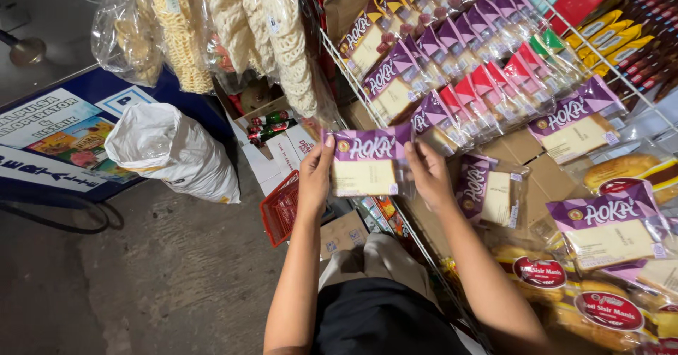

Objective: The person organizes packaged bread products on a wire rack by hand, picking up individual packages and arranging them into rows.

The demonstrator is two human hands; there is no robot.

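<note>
1. Wire display rack (pixel 339 58): white, tilted, fills the right half of the view. Rows of purple and red sandwich-bread packets (pixel 452 51) stand on edge in it, overlapping.
2. Concrete floor (pixel 141 277): grey, bottom left.
3. Blue printed board (pixel 63 136): left edge, lying flat beside the floor area.
4. White sack (pixel 173 150): rests against the blue board, mouth tied off.
5. Hanging clear bags of crackers (pixel 240 23): top centre-left, pale ring- and lattice-shaped pieces inside, just left of the rack.
6. Cardboard boxes (pixel 272 150): under the cracker bags, green bottles lying on top.
7. Round-bun packs with red oval labels (pixel 565 291): bottom right, below more purple packets.
8. Red wire basket (pixel 281 210): below the left forearm, near the boxes.
9. Purple bread packet (pixel 366 163): held flat, face up, in front of the rack's lower left corner, between both hands. Clear lower half shows a pale slice.
10. Left hand (pixel 316 178): pinches the packet's left edge, thumb on top, fingers behind.
11. Right hand (pixel 428 175): pinches the packet's right edge, same grip.
</note>
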